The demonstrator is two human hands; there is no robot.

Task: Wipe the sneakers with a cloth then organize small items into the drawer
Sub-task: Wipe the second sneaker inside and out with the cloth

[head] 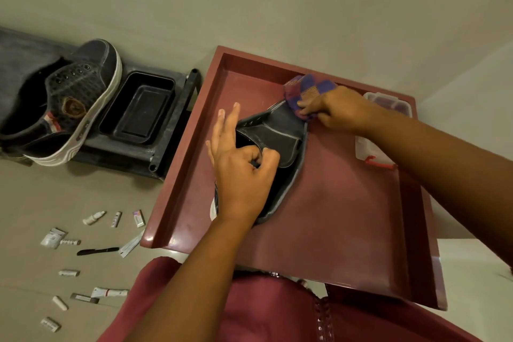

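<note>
Dark canvas sneaker (277, 144) held over the open maroon drawer (347, 216), tilted, toe end toward the wall. Left hand (244, 175) curled round the collar, thumb and bent fingers pinching the edge, two fingers sticking out straight. Right hand (333, 111) bunching a purple-and-red checked cloth (305, 91) against the toe, fingers closed on the fabric.

Judged mid-wipe on this shoe, sorting of small items not yet begun.

Risk from here, as a guess: grip at the collar alone looking light, so a hard push of the cloth at the far end likely to twist the shoe out of the pinch and drop it onto the drawer floor. Dirt rubbed loose likely to fall into the drawer meant for the small items. Clear plastic box (388, 100) in the drawer's far corner and a white packet with red trim (372, 153) just beside the right forearm, liable to be knocked by a wide stroke.

Second dark sneaker with white sole (69, 97) resting on a low dark rack (166, 133) to the left, well apart from the drawer, beside an empty black plastic tray (138, 111). Whether already wiped, not possible to tell.

Scattered on the beige floor (41, 203) left of the drawer: small white tubes and sachets (94, 230), a black pen-like stick (97, 251). Drawer's left wall between those items and the drawer floor. Maroon-clothed knees (263, 314) below the drawer's near edge.
</note>
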